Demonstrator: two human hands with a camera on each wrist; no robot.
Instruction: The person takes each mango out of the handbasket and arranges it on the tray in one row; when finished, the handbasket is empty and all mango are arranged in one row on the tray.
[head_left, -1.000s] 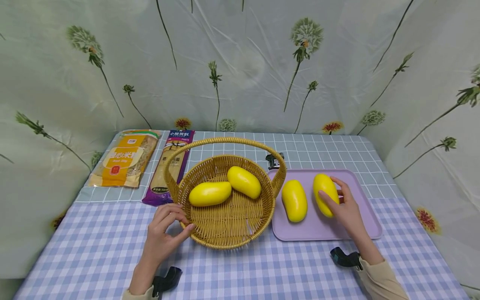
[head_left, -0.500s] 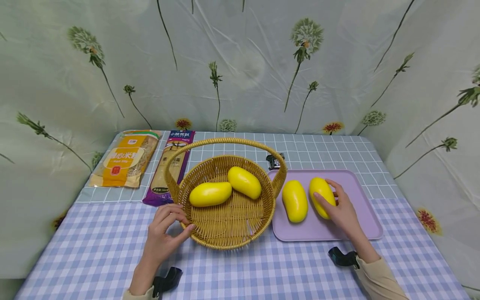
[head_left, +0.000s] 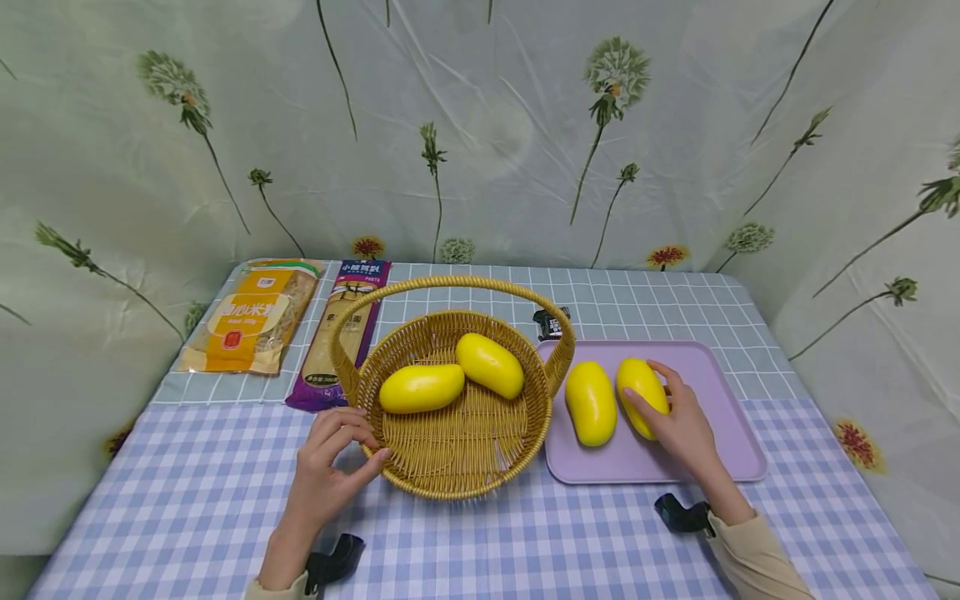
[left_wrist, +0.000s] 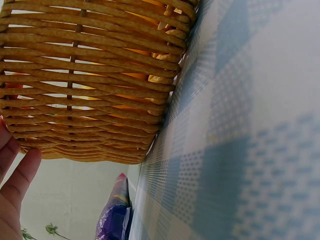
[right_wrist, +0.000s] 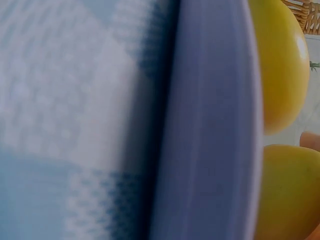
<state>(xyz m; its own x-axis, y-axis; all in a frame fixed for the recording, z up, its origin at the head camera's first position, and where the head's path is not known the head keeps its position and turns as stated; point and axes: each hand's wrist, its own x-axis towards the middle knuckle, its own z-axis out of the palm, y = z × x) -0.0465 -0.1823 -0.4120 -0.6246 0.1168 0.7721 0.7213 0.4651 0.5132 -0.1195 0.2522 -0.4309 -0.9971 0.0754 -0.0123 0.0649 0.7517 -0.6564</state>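
Note:
My left hand [head_left: 330, 454] holds the near left rim of a round wicker basket [head_left: 457, 482], the thumb at its inner side. Two yellow mangoes lie inside: one mango [head_left: 422, 388] at the left, another mango [head_left: 490, 365] towards the back. To the right, my right hand [head_left: 678, 421] grips a mango [head_left: 641, 392] between thumb and fingers over the lilac tray [head_left: 720, 433]. Close to its left on the tray lies a further mango [head_left: 590, 403]. The left wrist view shows fingertips [left_wrist: 27, 167] at the basket's woven wall; in the right wrist view the tray rim [right_wrist: 215, 120] covers the mangoes' undersides.
Behind the basket's left side lie a purple pasta packet [head_left: 341, 337] and an orange-and-clear food bag [head_left: 253, 317]. A small black wrapped item [head_left: 551, 323] sits by the tray's back left corner. The tall basket handle [head_left: 450, 282] arches over the basket.
My right hand has moved the gripped mango a little left and towards me, nearer the other mango on the tray. My left hand and the basket stay where they were.

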